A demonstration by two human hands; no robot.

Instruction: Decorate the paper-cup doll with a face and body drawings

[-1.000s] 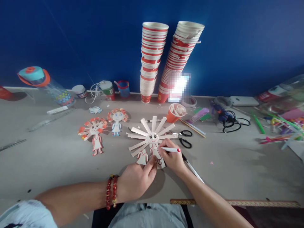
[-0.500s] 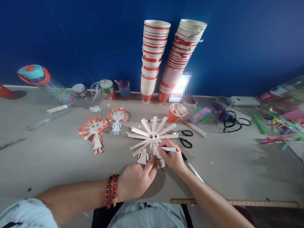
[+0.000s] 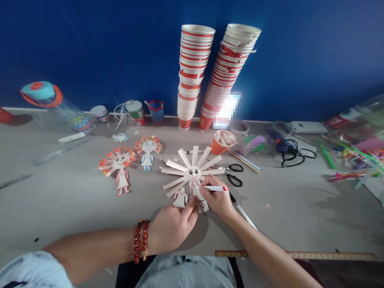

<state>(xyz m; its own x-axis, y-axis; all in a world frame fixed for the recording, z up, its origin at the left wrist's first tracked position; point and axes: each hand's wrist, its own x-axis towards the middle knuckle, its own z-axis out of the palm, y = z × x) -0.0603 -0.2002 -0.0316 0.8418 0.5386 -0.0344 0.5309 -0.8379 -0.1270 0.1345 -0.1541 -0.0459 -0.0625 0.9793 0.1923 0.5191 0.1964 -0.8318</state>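
A paper doll (image 3: 193,173) with a smiling face and white strips fanned out like hair lies on the table in front of me. My left hand (image 3: 171,227), closed with thumb and finger together, pins the lower edge of its drawn body. Between the fingers of my right hand (image 3: 221,205) is a white marker pen (image 3: 216,188) with a red end, its tip at the doll's dress; the tip itself is hidden. A small paper dress cutout (image 3: 180,198) with red outlines sits just left of the body. Black-handled scissors (image 3: 235,181) lie partly under the strips.
Two finished-looking paper dolls, one in red (image 3: 122,179) and one in blue (image 3: 147,160), lie to the left. Tall stacks of paper cups (image 3: 189,84) lean at the blue wall. A cup of scraps (image 3: 221,146), a pen (image 3: 243,212) and a water bottle (image 3: 72,114) surround the work.
Both hands stay in nearly the same place. The marker and right fingers have shifted only very slightly on the doll's dress.
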